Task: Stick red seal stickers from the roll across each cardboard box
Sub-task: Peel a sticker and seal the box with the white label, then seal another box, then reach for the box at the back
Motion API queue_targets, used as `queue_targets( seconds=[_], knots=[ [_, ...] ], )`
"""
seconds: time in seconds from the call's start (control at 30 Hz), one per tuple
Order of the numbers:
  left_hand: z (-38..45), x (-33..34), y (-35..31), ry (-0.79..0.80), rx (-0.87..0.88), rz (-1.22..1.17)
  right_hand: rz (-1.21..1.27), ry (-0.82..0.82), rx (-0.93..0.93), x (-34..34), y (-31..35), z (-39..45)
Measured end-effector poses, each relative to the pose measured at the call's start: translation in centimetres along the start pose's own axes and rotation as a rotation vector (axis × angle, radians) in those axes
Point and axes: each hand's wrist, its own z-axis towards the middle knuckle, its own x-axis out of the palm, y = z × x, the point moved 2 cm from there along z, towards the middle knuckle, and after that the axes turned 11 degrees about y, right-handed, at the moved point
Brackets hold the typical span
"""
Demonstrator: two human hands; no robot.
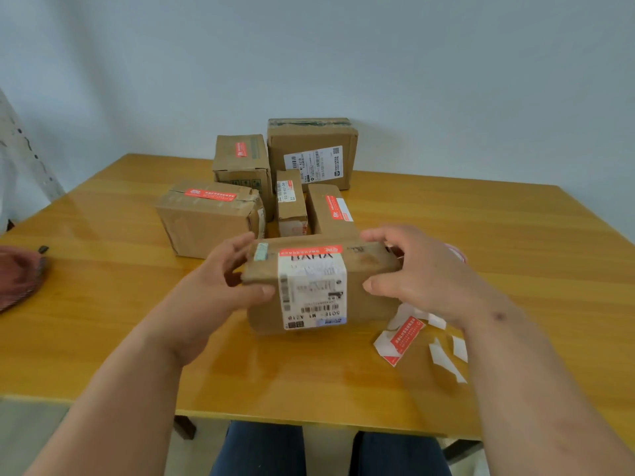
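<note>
We see an evenly lit, fairly bright scene under soft, diffuse light. The glossy yellow table [481, 235] carries pale glare streaks, strongest left of the nearest box [319, 286] and along the table's near edge. Shadows beneath that box are faint and short. Its white label is smeared by motion blur. Wide-angle distortion bends the table's edges and stretches the forearms.

Six cardboard boxes [319, 283] stand on the table; five show red seal stickers [311, 250]. Two hands [220, 280] are in view.
</note>
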Motion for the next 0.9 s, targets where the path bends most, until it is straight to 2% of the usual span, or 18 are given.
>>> queue_targets(
  seconds=[0.07, 0.13, 0.23, 0.3, 0.4, 0.5, 0.57, 0.73, 0.8, 0.9],
  knots=[
    [0.1, -0.9, -0.1, -0.111, -0.012, -0.046, 0.065, -0.085, -0.063, -0.3, 0.1, -0.3],
    [0.4, -1.5, -0.4, -0.258, -0.074, 0.004, 0.181, -0.143, -0.128, -0.4, 0.7, -0.7],
    [0.8, -2.3, -0.7, -0.445, -0.155, -0.012, 0.389, -0.084, -0.24, -0.1, 1.2, -1.0],
    [0.9, -2.7, -0.9, -0.46, -0.165, -0.127, 0.355, -0.025, -0.246, 0.2, 1.3, -1.1],
    [0.6, -3.0, -1.4, -0.421, -0.149, -0.206, 0.228, -0.062, -0.125, 0.7, 1.3, -0.7],
    [0.8, -2.7, -1.0, -0.303, -0.147, -0.109, 0.142, -0.161, 0.015, 1.4, 1.2, 0.3],
    [1.1, -2.0, -0.6, -0.279, -0.154, -0.003, 0.1, -0.204, 0.073, 1.7, 1.0, 1.2],
    [2.0, -0.7, 0.0, -0.363, -0.108, 0.198, -0.033, -0.158, 0.089, 2.0, 0.4, 1.9],
    [2.3, -0.8, 0.0, -0.412, -0.074, 0.295, -0.043, -0.215, 0.073, 1.4, 0.4, 1.8],
    [2.8, -0.3, -0.3, -0.367, -0.094, 0.407, -0.073, -0.354, 0.042, -0.2, 0.4, 1.4]
  ],
)
